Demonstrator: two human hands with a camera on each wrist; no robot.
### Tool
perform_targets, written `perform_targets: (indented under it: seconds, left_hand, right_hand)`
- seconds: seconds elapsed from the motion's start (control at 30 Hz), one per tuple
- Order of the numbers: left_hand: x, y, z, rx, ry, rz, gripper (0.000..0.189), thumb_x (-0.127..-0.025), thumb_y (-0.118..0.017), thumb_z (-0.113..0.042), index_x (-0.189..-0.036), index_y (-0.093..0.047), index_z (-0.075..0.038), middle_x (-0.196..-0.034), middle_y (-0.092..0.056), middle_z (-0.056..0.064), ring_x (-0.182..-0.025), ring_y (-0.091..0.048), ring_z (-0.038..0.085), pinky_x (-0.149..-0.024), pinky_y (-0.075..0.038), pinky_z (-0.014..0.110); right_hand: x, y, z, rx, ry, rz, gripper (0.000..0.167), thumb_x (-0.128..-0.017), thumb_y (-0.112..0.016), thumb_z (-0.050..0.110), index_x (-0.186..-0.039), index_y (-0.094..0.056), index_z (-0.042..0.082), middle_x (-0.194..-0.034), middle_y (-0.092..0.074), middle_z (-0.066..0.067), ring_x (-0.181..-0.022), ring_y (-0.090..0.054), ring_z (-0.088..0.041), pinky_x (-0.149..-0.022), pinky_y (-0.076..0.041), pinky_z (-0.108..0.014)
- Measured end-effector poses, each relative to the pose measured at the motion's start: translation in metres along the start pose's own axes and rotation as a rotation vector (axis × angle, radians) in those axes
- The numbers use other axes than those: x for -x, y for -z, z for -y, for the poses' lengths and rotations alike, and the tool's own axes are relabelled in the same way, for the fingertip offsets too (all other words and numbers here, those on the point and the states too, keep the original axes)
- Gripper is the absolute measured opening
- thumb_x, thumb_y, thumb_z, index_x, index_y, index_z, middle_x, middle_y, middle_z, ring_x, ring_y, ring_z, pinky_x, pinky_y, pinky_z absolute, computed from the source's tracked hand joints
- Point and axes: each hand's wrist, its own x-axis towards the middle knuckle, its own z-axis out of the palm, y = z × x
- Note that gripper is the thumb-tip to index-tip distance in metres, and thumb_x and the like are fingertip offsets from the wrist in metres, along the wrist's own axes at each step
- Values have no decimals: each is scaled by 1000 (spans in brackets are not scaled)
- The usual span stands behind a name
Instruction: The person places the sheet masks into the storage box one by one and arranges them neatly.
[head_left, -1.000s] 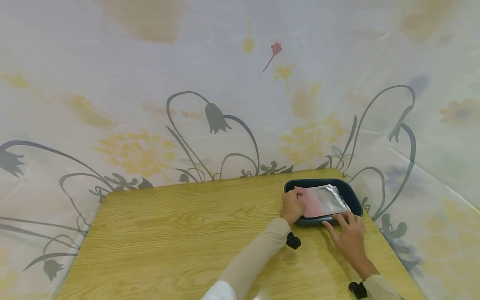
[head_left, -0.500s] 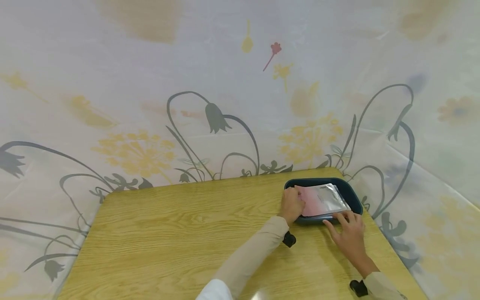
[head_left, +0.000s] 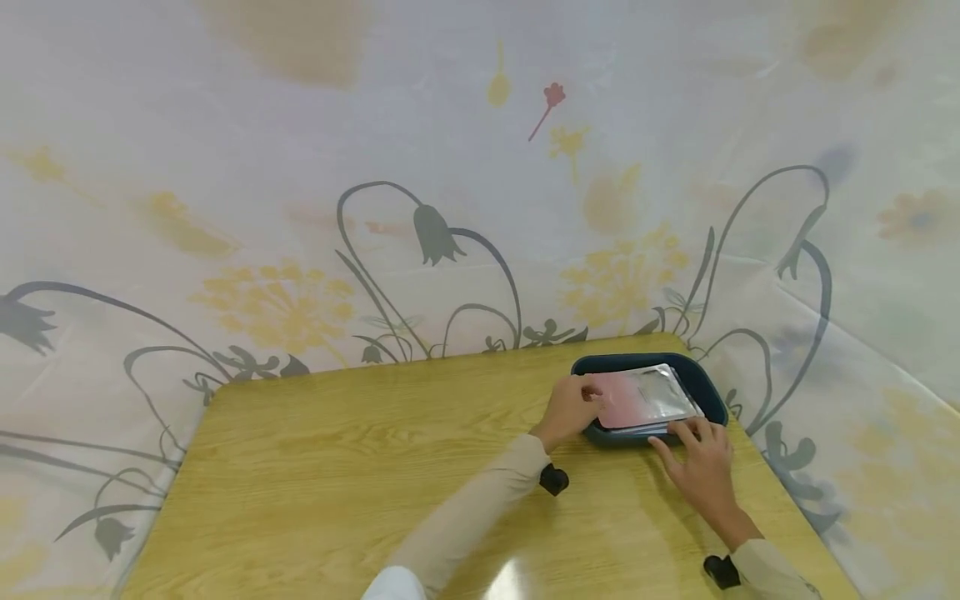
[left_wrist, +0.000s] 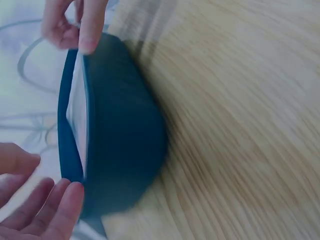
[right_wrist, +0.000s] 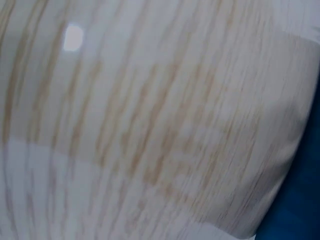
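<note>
A dark blue-green plastic bin (head_left: 716,408) stands at the table's right end. Inside lies a flat pink and silver foil packet (head_left: 637,396), with edges of more flat packets under it. My left hand (head_left: 567,410) is at the bin's left end, fingertips near the packet's pink end. In the left wrist view its thumb is apart from the loosely bent fingers (left_wrist: 62,207), with nothing held between them. My right hand (head_left: 705,467) is at the bin's near right rim, thumb outside and fingers over the edge, pinching the rim. The right wrist view shows neither hand.
The wood-grain table (head_left: 360,467) extends to the left of the bin. Behind it hangs a pale flower-printed sheet (head_left: 465,150), which also runs along the right side. A black strap device (head_left: 553,479) sits at the left wrist.
My left hand has drawn back left from the packet, and its fingers have loosened from the pink end. The right hand has stayed at the rim.
</note>
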Motion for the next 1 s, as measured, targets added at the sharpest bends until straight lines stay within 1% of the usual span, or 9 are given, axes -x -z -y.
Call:
perform_targets:
  seconds: [0.1,0.17,0.27,0.47,0.57,0.67,0.8,0.9,1.0]
  left_hand:
    - [10,22,12,61,23,16,14,-86,-61,0,-96,-70,1,-92,-67,11,-73,-60,12,-64,-49,17]
    - [19,38,20,74,50,20,14,-87,-61,-1,-97,-69,-1,-96,-66,11,-77,-62,15,-65,-50,19]
    - [36,61,31,77,75,27,14,-88,-60,-1,-99,-69,-3,-99,-65,12,-81,-63,21,-66,-52,22]
    - [68,101,59,11,66,41,14,-90,-60,-2,-102,-68,-2,-100,-64,12,-84,-62,26,-68,-52,26]
    - [84,122,71,-28,76,48,16,-90,-60,-2,-104,-66,1,-101,-64,14,-85,-62,28,-68,-53,29]
    - [99,143,80,-75,87,36,17,-90,-60,-1,-105,-66,2,-102,-63,17,-85,-62,29,-68,-53,33]
    - [116,165,87,-161,92,-22,19,-88,-62,0,-106,-66,0,-103,-63,17,-86,-62,29,-70,-53,36]
    - [127,181,88,-230,100,-88,21,-86,-66,-2,-107,-67,-5,-104,-64,14,-89,-61,29,-72,-53,39]
    - [137,198,88,-292,116,-146,24,-85,-68,-5,-109,-67,-7,-107,-64,11,-93,-60,30,-74,-52,42]
  right_hand:
    - [-3,0,-1,4,7,2,35,-63,-84,15,-87,-62,3,-88,-49,-18,-85,-40,-44,-68,-32,-59]
    - [-3,2,-2,6,7,1,34,-63,-84,16,-86,-62,3,-88,-49,-18,-84,-41,-44,-67,-32,-59]
    - [-3,4,-6,-3,13,-6,34,-70,-82,25,-86,-63,2,-87,-49,-18,-84,-41,-45,-67,-32,-60]
    - [-3,7,-14,-13,12,-12,49,-84,-65,51,-87,-63,2,-88,-48,-20,-83,-40,-45,-68,-31,-60]
    - [-4,8,-17,-10,12,-5,54,-86,-60,55,-87,-62,2,-89,-47,-20,-81,-39,-43,-67,-31,-58]
    - [-5,11,-19,-13,13,10,46,-83,-68,47,-86,-62,1,-88,-47,-21,-79,-39,-42,-66,-31,-55]
    - [-8,18,-20,-13,-4,34,33,-71,-81,25,-84,-62,2,-86,-47,-19,-78,-40,-41,-67,-31,-55]
    - [-14,25,-19,-25,-31,58,31,-66,-83,17,-83,-62,4,-86,-47,-19,-77,-40,-38,-67,-30,-54]
    - [-23,32,-15,-55,-48,86,28,-68,-82,15,-85,-63,3,-88,-47,-20,-79,-40,-38,-67,-30,-54]
